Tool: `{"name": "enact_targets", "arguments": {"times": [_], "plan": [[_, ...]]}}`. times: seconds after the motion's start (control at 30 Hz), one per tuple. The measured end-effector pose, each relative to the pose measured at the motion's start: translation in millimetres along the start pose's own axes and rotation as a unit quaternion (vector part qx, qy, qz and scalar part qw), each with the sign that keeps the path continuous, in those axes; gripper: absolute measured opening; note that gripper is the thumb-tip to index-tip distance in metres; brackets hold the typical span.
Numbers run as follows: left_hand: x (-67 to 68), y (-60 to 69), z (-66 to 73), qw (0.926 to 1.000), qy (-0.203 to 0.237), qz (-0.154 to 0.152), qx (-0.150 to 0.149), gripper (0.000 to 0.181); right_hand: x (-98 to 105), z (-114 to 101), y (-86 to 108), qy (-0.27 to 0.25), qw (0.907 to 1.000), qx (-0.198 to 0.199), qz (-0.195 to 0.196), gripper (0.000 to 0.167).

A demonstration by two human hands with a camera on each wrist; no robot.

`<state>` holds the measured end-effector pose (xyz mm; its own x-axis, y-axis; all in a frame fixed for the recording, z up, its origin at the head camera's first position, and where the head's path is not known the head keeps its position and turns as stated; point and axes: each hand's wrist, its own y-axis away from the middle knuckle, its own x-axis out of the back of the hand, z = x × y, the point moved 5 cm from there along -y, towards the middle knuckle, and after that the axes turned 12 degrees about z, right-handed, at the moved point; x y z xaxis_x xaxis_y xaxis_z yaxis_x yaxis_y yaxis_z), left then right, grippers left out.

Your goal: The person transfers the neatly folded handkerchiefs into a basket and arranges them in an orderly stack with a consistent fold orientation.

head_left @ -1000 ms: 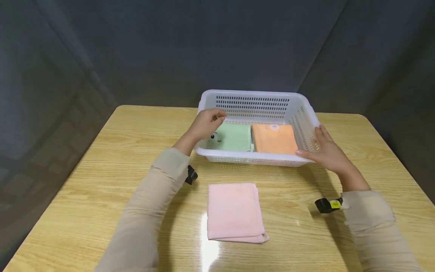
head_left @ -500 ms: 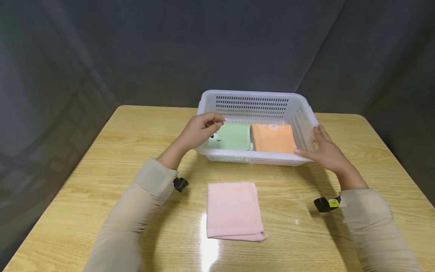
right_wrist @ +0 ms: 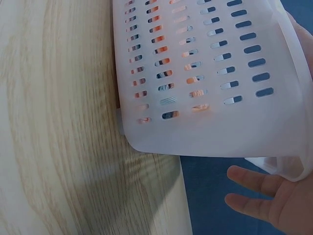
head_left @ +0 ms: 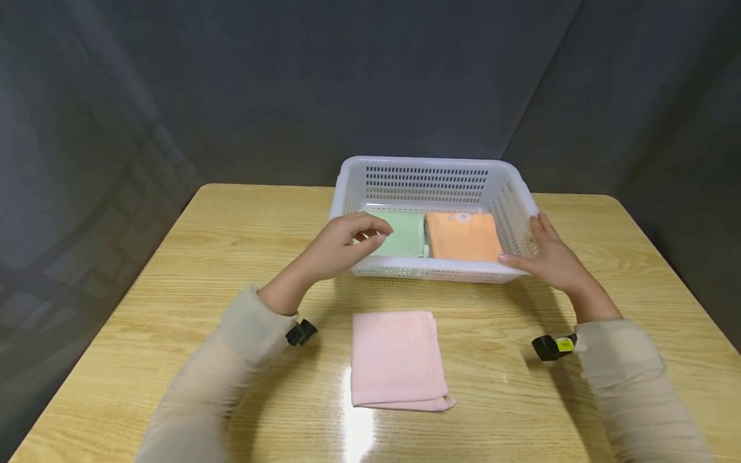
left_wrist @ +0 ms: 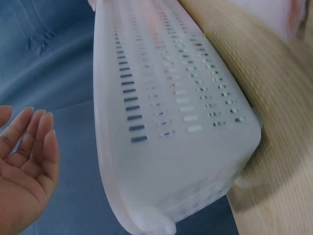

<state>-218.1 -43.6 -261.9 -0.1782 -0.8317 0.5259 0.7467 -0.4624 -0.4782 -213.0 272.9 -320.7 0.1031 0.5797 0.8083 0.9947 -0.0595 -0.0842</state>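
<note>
A white slotted plastic basket (head_left: 382, 265) stands at the table's far side. A folded green towel (head_left: 405, 235) lies in its left half, partly hidden by my left hand. Beside it sits a folded orange towel (head_left: 466, 238) with a small pale print. My left hand (head_left: 341, 247) hovers over the basket's front left corner, fingers loosely bent, holding nothing. At the front right corner my right hand (head_left: 552, 260) holds the basket's rim, thumb on the front edge, fingers along the right side. A folded pink towel (head_left: 399, 360) lies on the table before the basket.
The wooden table (head_left: 492, 411) has a light grain and rounded far corners. Dark grey curtains (head_left: 428, 77) hang close behind it and at both sides. A small black camera (head_left: 552, 347) is worn at each wrist.
My left hand has drawn back from the basket's left interior toward its front left corner, nearer to me. My right hand stays at the basket's right corner. The towels have not moved.
</note>
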Motion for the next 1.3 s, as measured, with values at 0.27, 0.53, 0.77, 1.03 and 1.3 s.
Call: {"name": "enact_targets", "arguments": {"times": [0.27, 0.53, 0.77, 1.03, 1.3], "plan": [[-9.6, 11.6, 7.1, 0.999, 0.009, -0.042, -0.015, 0.02, 0, 1, -0.2, 0.003, 1.0, 0.001, 0.0, 0.103], [-20.7, 25.9, 11.4, 0.9946, -0.005, -0.101, -0.024, 0.02, -3, 2, -1.8, 0.005, 1.0, 0.004, 0.001, 0.103], [-30.2, 33.4, 11.9, 0.9859, 0.007, -0.167, -0.013, 0.025, -3, 2, -1.3, 0.003, 1.0, 0.006, 0.004, 0.103], [-40.6, 42.2, 8.3, 0.9604, -0.04, -0.275, -0.022, 0.028, -1, 2, -2.0, 0.004, 0.9999, 0.005, 0.011, 0.104], [-45.2, 44.6, -3.0, 0.9469, -0.089, -0.309, -0.013, 0.03, -2, 1, -1.7, 0.011, 0.9998, 0.009, 0.01, 0.104]]}}
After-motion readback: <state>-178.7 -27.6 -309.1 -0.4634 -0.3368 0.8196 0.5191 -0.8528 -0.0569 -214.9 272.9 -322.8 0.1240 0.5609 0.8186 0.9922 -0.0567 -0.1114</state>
